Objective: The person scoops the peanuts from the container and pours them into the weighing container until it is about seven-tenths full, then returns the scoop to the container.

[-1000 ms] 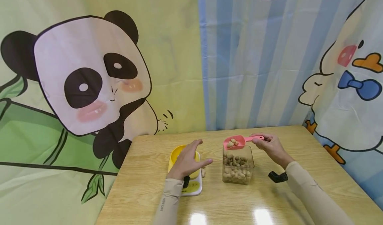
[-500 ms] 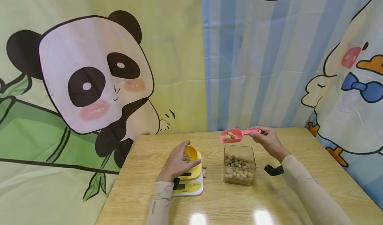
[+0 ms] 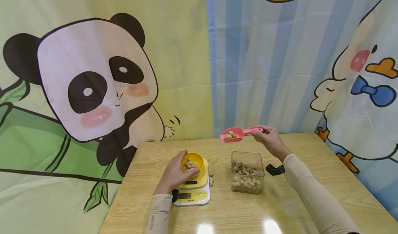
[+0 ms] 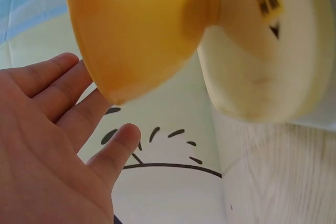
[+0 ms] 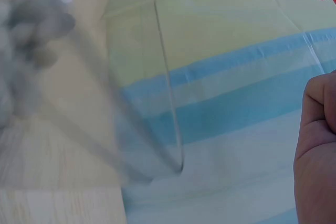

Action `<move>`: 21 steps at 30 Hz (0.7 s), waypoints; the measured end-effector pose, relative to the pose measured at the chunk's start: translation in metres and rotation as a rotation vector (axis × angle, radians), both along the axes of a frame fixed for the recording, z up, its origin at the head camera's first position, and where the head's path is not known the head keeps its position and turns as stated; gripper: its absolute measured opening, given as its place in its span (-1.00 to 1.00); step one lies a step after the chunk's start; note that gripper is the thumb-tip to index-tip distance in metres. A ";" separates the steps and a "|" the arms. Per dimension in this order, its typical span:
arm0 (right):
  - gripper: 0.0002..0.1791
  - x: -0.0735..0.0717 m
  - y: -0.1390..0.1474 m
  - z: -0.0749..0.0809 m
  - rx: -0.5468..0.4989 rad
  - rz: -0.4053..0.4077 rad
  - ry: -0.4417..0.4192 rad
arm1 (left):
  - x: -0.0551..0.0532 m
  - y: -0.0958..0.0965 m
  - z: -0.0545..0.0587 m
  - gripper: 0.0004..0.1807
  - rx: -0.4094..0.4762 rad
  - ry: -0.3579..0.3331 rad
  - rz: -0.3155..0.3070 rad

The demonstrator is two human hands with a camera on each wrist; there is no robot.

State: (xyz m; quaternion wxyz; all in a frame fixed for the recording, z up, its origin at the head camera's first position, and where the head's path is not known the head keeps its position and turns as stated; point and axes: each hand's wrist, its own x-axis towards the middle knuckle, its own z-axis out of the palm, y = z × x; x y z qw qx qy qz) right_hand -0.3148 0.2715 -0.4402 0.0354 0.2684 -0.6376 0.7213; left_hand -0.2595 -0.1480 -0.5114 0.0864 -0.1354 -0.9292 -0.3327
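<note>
My right hand holds a pink scoop by its handle, and a few peanuts lie in it. It hangs in the air above and behind a clear plastic box of peanuts. A yellow bowl with peanuts stands on a yellow and white kitchen scale. My left hand is beside the bowl's left side, thumb at the front. In the left wrist view its loosely extended fingers reach the bowl; whether they press on it I cannot tell.
A couple of loose peanuts lie on the wooden table right of the scale. Behind the table hangs a cartoon-printed curtain. The clear box stands between the scale and my right forearm.
My right hand has raised the scoop of peanuts and moved it left, away from above the box. My left hand has shifted left from over the bowl to its side.
</note>
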 end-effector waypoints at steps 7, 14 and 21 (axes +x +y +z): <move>-0.75 -0.009 -0.019 0.008 -0.002 0.025 -0.016 | 0.003 -0.009 -0.002 0.20 0.003 -0.012 0.021; -0.75 -0.017 -0.042 0.014 -0.029 0.058 0.003 | 0.004 -0.013 -0.007 0.21 0.006 -0.032 0.044; -0.77 -0.024 -0.060 0.012 -0.043 0.116 -0.015 | 0.004 -0.013 -0.008 0.21 0.004 -0.032 0.052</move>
